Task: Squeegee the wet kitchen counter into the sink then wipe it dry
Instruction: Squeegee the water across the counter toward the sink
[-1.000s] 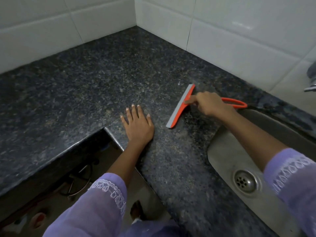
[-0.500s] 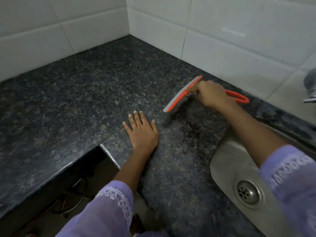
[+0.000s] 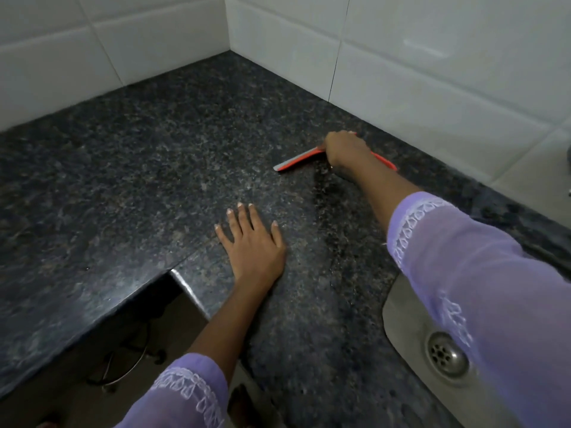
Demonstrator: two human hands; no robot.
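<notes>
An orange squeegee (image 3: pixel 298 161) with a grey rubber blade lies low on the dark speckled granite counter (image 3: pixel 148 168), close to the white tiled back wall. My right hand (image 3: pixel 346 149) is shut on its handle, covering the middle of the tool; the orange handle loop sticks out behind the wrist. My left hand (image 3: pixel 253 242) rests flat on the counter, fingers spread, near the inner corner of the counter's front edge. A darker wet streak runs from the blade toward the steel sink (image 3: pixel 411 329) at the lower right.
The sink's drain (image 3: pixel 446 356) shows under my right sleeve. White wall tiles (image 3: pixel 432 72) enclose the counter at the back and left. Below the counter's cut-out corner an open floor space (image 3: pixel 129 350) holds dark cables. A tap part shows at the right edge.
My right hand has carried the squeegee farther from the sink, toward the back wall. The left hand has stayed flat on the counter. The camera has shifted.
</notes>
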